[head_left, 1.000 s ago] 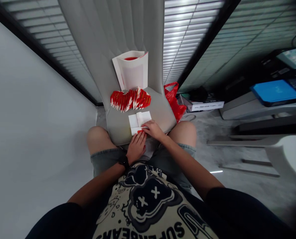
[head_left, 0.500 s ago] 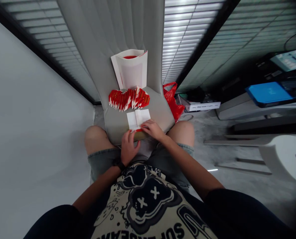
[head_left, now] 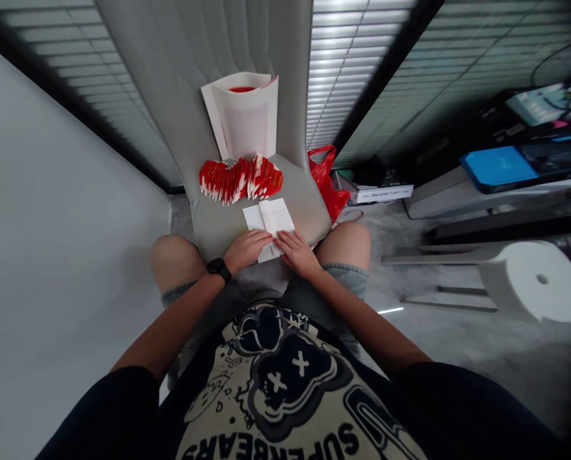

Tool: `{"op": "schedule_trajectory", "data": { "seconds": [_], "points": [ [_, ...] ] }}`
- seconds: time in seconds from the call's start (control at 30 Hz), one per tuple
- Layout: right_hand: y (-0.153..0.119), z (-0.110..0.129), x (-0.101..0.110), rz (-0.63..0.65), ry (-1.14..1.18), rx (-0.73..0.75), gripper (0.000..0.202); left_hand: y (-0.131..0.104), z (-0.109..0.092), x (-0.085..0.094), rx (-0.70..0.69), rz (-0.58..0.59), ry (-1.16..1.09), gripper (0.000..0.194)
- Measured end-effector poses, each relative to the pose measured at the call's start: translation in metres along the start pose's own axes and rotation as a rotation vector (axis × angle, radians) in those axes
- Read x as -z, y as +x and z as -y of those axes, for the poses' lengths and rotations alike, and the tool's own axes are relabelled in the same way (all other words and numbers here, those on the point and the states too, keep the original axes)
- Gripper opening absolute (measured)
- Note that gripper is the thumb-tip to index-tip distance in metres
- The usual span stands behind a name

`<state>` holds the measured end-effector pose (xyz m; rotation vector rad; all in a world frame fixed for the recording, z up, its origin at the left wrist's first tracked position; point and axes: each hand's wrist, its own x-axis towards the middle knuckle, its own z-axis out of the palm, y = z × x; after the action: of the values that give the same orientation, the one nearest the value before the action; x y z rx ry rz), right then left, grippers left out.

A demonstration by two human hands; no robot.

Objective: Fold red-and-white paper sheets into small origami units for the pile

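A white sheet of paper (head_left: 280,215) with folded creases and a narrow raised strip down its middle lies on the grey chair seat (head_left: 213,223). My left hand (head_left: 249,249) rests on its lower left part, fingers stretched out and close together. Flat on the lower right part lies my right hand (head_left: 297,253), its fingers slightly spread. The fingertips of both hands nearly meet at the middle strip. Just behind the paper stands a fanned row of red and white folded paper envelopes (head_left: 240,179).
Against the chair back leans a stack of large white sheets (head_left: 247,121) with red showing inside. A red plastic bag (head_left: 327,182) hangs at the seat's right side, beside a white box (head_left: 381,193). Further right are a white stool (head_left: 529,281) and a blue item (head_left: 499,166).
My left hand has moved up from the near edge onto the paper and flattened. The red strip at the near edge no longer shows; white paper is there. The paper is turned slightly.
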<state>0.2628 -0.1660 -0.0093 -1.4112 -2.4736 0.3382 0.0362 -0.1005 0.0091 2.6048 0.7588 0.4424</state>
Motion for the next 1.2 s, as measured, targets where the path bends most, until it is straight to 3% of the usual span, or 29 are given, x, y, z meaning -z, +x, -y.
{"op": "schedule_trajectory", "data": {
  "seconds": [0.17,0.47,0.63,0.83,1.0,1.2],
  "points": [
    [0.002,0.000,0.000,0.044,-0.036,-0.039,0.057,-0.010,-0.008,-0.014,0.085,0.014,0.152,0.047],
    [0.001,0.003,0.006,0.024,0.018,-0.036,0.033,-0.022,-0.037,-0.009,0.150,-0.047,0.100,0.043],
    [0.006,0.002,0.010,0.009,0.045,-0.030,0.027,-0.022,-0.042,-0.011,0.218,-0.045,0.134,0.039],
    [0.010,-0.009,0.022,0.052,0.199,0.014,0.026,-0.014,-0.036,-0.012,0.290,-0.077,0.097,0.021],
    [-0.003,-0.042,0.024,-0.013,0.438,0.002,0.048,-0.007,-0.018,-0.006,0.284,-0.048,-0.047,0.021],
    [-0.006,-0.050,0.013,-0.063,0.401,-0.085,0.023,0.005,0.003,-0.003,0.312,-0.036,-0.123,0.019]
  ]
}}
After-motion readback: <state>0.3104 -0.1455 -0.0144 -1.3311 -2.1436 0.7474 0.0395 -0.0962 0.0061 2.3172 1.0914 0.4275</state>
